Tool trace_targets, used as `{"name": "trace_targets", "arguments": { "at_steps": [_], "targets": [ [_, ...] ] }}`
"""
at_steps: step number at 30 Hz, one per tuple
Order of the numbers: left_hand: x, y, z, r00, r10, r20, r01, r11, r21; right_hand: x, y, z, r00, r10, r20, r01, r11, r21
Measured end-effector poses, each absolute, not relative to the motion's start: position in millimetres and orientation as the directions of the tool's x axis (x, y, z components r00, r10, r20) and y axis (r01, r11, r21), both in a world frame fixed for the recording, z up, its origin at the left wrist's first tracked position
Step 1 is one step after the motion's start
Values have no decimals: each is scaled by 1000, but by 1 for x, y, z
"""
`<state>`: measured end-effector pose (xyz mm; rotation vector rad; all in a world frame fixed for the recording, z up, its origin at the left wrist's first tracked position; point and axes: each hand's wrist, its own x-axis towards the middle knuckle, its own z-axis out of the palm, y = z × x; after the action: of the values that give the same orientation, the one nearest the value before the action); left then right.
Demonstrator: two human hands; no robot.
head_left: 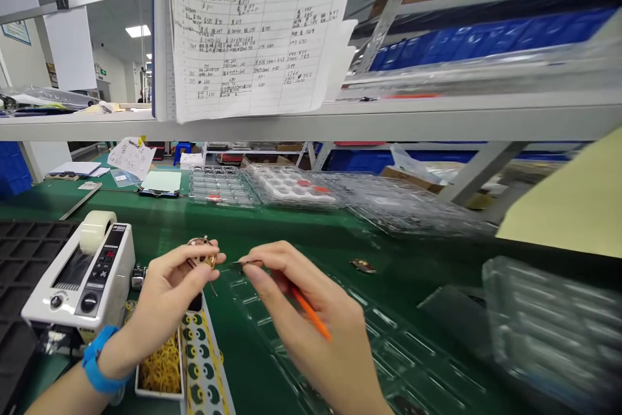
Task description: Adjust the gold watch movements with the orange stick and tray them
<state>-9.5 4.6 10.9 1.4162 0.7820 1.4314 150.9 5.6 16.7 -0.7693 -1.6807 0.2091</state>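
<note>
My left hand, with a blue wristband, pinches a small round gold-coloured part between thumb and fingers. A thin reddish wire end hangs below that part. My right hand is closed, its thumb and index finger pinching a small thin dark piece whose kind I cannot make out. An orange stick lies across the same hand, held under the fingers. The two hands are close together but apart, above the green mat. Below the right hand lies a clear plastic tray with compartments.
At left stands a white tape dispenser beside a black tray. A white box of yellow bands and a card strip lie near my left forearm. A small part sits right; clear trays stand behind, under a shelf.
</note>
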Motion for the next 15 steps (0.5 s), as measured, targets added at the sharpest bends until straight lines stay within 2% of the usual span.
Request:
{"name": "trace_targets", "arguments": {
  "at_steps": [3,7,11,15],
  "targets": [
    [-14,5,14,216,925,311,-245,-257,935,154,6,18,-38,639,768,363,725,-585],
    [-14,2,12,323,892,316,-266,-235,935,156,8,18,-36,730,682,292,661,-692],
    [-12,-1,9,367,872,325,-219,-258,941,159,13,15,-58,812,581,159,582,-798],
    [-13,-2,8,360,877,317,-135,-287,948,159,15,13,-86,839,538,110,544,-832]
  ]
}}
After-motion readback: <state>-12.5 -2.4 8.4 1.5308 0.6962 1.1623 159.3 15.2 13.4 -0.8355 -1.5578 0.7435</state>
